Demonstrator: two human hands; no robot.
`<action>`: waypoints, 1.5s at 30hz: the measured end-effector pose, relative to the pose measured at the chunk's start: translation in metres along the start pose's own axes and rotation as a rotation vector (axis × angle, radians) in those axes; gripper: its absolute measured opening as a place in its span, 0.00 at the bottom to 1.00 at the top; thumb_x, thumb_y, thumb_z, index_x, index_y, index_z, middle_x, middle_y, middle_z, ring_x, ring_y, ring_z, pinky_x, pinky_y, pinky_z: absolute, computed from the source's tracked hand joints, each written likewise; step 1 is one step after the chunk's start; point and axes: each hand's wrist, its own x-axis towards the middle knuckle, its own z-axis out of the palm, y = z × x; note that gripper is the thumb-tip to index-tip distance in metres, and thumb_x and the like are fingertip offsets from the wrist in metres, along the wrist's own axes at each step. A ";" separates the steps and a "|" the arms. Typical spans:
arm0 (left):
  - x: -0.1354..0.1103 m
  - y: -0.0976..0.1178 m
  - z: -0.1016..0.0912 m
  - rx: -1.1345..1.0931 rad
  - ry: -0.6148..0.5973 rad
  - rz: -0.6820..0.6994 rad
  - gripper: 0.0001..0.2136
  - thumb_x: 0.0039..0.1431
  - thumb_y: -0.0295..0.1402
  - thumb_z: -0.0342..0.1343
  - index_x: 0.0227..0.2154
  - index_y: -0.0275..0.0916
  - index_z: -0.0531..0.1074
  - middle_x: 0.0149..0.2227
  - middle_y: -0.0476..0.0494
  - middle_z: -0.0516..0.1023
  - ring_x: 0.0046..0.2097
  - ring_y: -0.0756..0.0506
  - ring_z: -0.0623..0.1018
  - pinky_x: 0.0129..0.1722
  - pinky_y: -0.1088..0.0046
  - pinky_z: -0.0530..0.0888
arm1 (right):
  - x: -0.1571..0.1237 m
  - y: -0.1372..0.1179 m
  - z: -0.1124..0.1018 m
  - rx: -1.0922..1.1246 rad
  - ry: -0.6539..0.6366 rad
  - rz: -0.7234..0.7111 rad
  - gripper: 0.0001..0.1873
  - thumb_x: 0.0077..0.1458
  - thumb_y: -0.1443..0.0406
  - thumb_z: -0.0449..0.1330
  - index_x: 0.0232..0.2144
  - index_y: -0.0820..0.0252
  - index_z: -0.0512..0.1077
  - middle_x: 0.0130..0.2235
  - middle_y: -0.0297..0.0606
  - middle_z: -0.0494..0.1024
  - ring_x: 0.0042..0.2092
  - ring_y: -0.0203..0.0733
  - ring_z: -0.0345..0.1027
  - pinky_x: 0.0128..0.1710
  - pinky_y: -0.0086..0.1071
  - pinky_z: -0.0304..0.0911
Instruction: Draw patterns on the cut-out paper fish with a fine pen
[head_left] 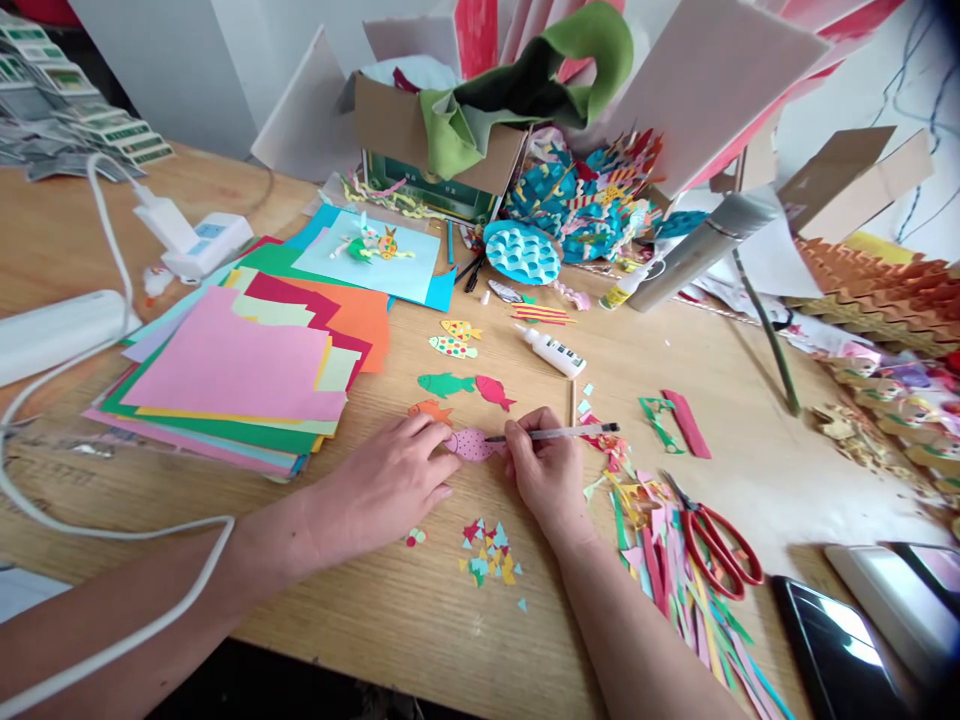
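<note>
A pink paper fish (471,445) with dark dots lies on the table between my hands. My left hand (397,465) rests flat on the tabletop, its fingers apart and fingertips at the fish's left end. In a closed grip, my right hand (550,470) has a pen (574,432), its tip on the fish. Just behind are a green paper fish (446,384), a red one (493,391) and an orange one (430,410), partly covered by my left hand. Farther back lie a yellow dotted fish (460,329) and a pale dotted fish (452,347).
Small paper bits (491,550) lie in front of the fish. Red-handled scissors (720,545) rest on paper strips at right, beside a phone (836,650). A glue bottle (555,350) stands behind my right hand. Coloured paper (232,360) is stacked left; a white cable (112,530) crosses my left forearm.
</note>
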 end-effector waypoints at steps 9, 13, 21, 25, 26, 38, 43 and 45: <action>-0.001 0.000 0.000 0.009 0.016 0.015 0.11 0.63 0.29 0.57 0.48 0.37 0.74 0.49 0.40 0.73 0.52 0.39 0.70 0.56 0.56 0.70 | -0.001 0.005 -0.001 -0.037 -0.001 -0.022 0.12 0.58 0.59 0.57 0.25 0.55 0.63 0.16 0.26 0.66 0.17 0.34 0.59 0.18 0.27 0.51; -0.001 0.000 -0.001 0.019 0.013 0.017 0.10 0.63 0.30 0.58 0.47 0.37 0.74 0.48 0.39 0.73 0.52 0.38 0.70 0.56 0.55 0.70 | 0.000 0.006 0.000 -0.052 -0.002 -0.022 0.12 0.58 0.58 0.57 0.25 0.55 0.63 0.16 0.26 0.66 0.17 0.34 0.58 0.18 0.26 0.51; 0.001 0.000 -0.001 0.010 0.009 0.016 0.10 0.62 0.29 0.59 0.46 0.37 0.75 0.48 0.39 0.73 0.52 0.38 0.70 0.56 0.55 0.70 | 0.000 0.004 0.000 -0.036 0.005 0.004 0.12 0.58 0.58 0.57 0.25 0.54 0.62 0.15 0.26 0.65 0.16 0.35 0.58 0.17 0.27 0.51; -0.001 0.000 -0.001 0.016 -0.003 0.017 0.10 0.62 0.30 0.59 0.46 0.37 0.75 0.48 0.39 0.73 0.52 0.38 0.70 0.55 0.55 0.70 | 0.000 0.005 0.000 -0.049 0.009 0.004 0.12 0.58 0.59 0.57 0.25 0.54 0.62 0.16 0.27 0.66 0.17 0.34 0.58 0.18 0.27 0.51; -0.001 0.000 -0.002 0.016 -0.006 0.016 0.10 0.62 0.30 0.59 0.46 0.37 0.75 0.48 0.39 0.73 0.52 0.38 0.70 0.55 0.55 0.70 | 0.001 0.006 0.000 -0.054 0.009 0.002 0.12 0.58 0.59 0.56 0.25 0.54 0.62 0.17 0.27 0.66 0.17 0.34 0.58 0.18 0.27 0.51; 0.000 -0.001 -0.001 0.010 -0.011 0.011 0.10 0.63 0.30 0.58 0.46 0.37 0.75 0.48 0.39 0.73 0.53 0.38 0.70 0.55 0.54 0.70 | 0.000 0.007 0.000 -0.069 0.001 -0.018 0.13 0.59 0.58 0.56 0.25 0.55 0.63 0.17 0.27 0.65 0.18 0.34 0.57 0.19 0.27 0.50; -0.001 0.000 -0.001 0.004 -0.006 0.010 0.10 0.62 0.30 0.59 0.46 0.37 0.75 0.49 0.39 0.72 0.53 0.38 0.70 0.55 0.55 0.70 | -0.001 0.007 0.000 -0.047 0.003 -0.014 0.12 0.59 0.58 0.56 0.26 0.55 0.63 0.17 0.26 0.64 0.18 0.34 0.57 0.18 0.26 0.50; -0.001 0.000 -0.001 0.005 -0.009 0.014 0.10 0.62 0.29 0.58 0.46 0.37 0.75 0.49 0.39 0.73 0.53 0.39 0.70 0.55 0.55 0.70 | -0.001 0.007 0.001 -0.016 0.019 -0.033 0.12 0.59 0.59 0.57 0.25 0.55 0.62 0.17 0.26 0.64 0.17 0.33 0.57 0.18 0.26 0.50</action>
